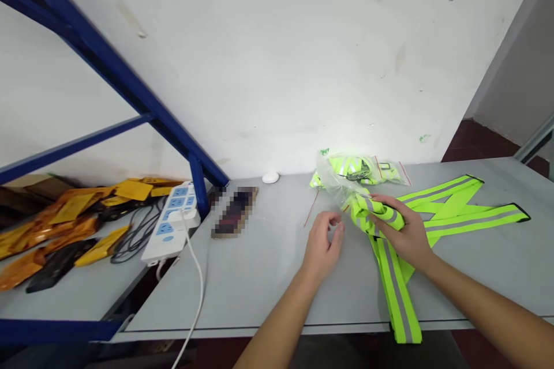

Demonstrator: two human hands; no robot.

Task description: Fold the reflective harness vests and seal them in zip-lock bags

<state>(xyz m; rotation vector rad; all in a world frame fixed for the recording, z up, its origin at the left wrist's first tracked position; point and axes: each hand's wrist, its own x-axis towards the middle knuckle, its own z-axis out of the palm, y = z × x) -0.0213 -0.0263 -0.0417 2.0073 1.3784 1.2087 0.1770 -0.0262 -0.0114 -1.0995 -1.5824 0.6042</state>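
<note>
My right hand (404, 230) grips a bunched, neon-yellow reflective strap (372, 210) with a grey stripe. A crumpled clear plastic bag (340, 181) lies against the far side of that bundle. My left hand (322, 245) is just left of the bundle, its fingers loosely curled, with a gap between thumb and index finger and nothing visible in it. Flat lengths of reflective strap (471, 222) with black ends spread over the table to the right. Another length (400, 300) hangs past the front edge. Behind, more bagged reflective straps (355, 167) rest near the wall.
A grey table (259, 288) stands against a white wall. On its left are a pixelated phone-shaped object (236, 213), a small white oval item (270, 177) and a power strip (171, 222) with a white cable. A blue metal frame (160, 127) slants beside yellow-and-black packets (78, 213).
</note>
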